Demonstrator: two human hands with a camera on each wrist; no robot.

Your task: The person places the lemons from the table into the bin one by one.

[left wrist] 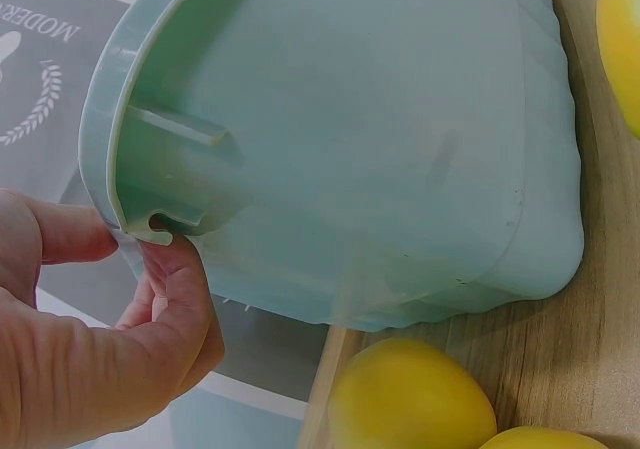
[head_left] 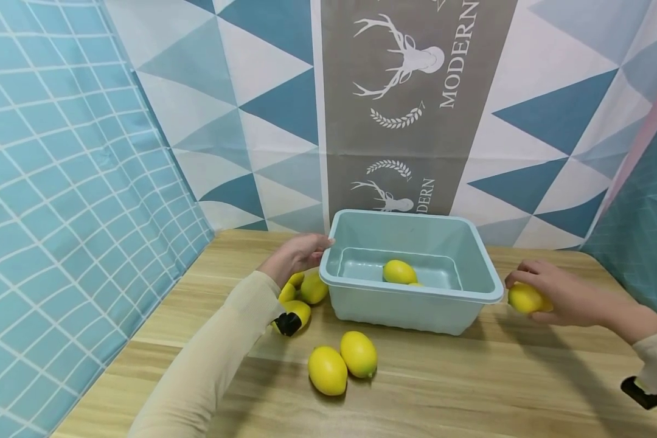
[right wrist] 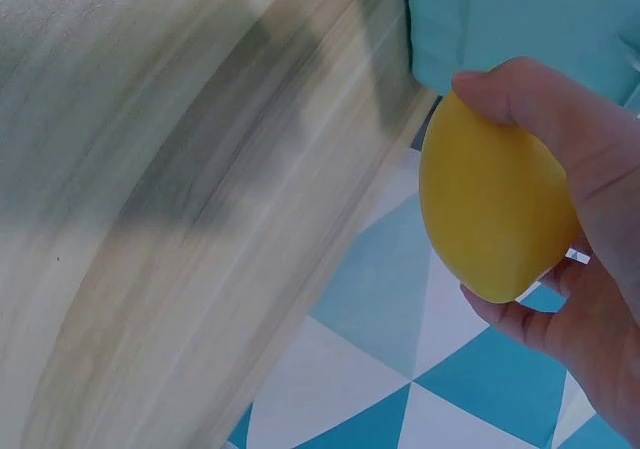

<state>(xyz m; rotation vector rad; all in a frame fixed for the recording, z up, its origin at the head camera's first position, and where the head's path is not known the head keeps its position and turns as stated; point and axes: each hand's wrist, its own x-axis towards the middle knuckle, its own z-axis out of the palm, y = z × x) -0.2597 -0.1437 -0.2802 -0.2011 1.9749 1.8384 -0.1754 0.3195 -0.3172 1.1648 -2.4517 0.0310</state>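
A pale blue-green plastic bin [head_left: 405, 307] stands on the wooden table, with a lemon [head_left: 399, 272] and part of another on its floor. My left hand [head_left: 300, 254] pinches the bin's left rim between thumb and fingers, as the left wrist view shows close up at the rim [left wrist: 105, 119]. To the right of the bin, my right hand [head_left: 566, 295] grips a lemon [right wrist: 495, 194], fingers and thumb wrapped around its sides. Below my left forearm and hand lie several lemons [head_left: 313, 288], partly hidden by the sleeve.
Two lemons [head_left: 327, 371] lie side by side on the table [head_left: 443, 389] in front of the bin. Behind it hangs a patterned cloth [head_left: 394, 134] with deer heads and triangles. A blue checked cloth [head_left: 60, 182] closes off the left side, and a teal one [head_left: 640, 201] the right.
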